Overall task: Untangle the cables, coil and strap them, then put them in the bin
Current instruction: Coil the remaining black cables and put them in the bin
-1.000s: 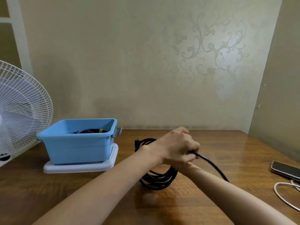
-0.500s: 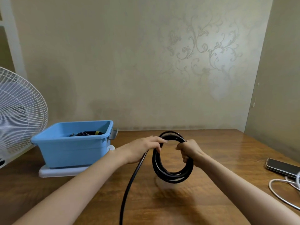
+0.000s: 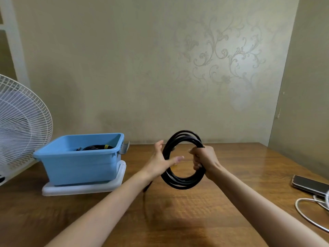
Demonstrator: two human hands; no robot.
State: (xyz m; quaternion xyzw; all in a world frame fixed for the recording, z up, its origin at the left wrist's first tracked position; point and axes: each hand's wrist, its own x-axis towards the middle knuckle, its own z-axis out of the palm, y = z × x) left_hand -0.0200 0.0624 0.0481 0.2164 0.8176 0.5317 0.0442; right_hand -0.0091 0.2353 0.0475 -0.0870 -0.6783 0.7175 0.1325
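Observation:
A black cable (image 3: 183,181) is wound into an upright ring above the wooden table (image 3: 231,161). My right hand (image 3: 204,160) grips the ring's right side. My left hand (image 3: 160,160) lies against the ring's left side with fingers straight, thumb up and forefinger pointing through the loop. A loose tail of the cable hangs down, blurred, below my left wrist. The blue bin (image 3: 78,164) stands at the left on a white lid, and a coiled black cable with a yellow strap (image 3: 98,147) lies inside it.
A white fan (image 3: 19,129) stands at the far left beside the bin. A phone (image 3: 310,184) and a white cable (image 3: 309,209) lie at the right edge of the table. The wall is right behind the table.
My left hand let go of the cable's top and opened against the ring's left side. The hanging tail has shortened and swung under my left wrist. The ring is held a little higher.

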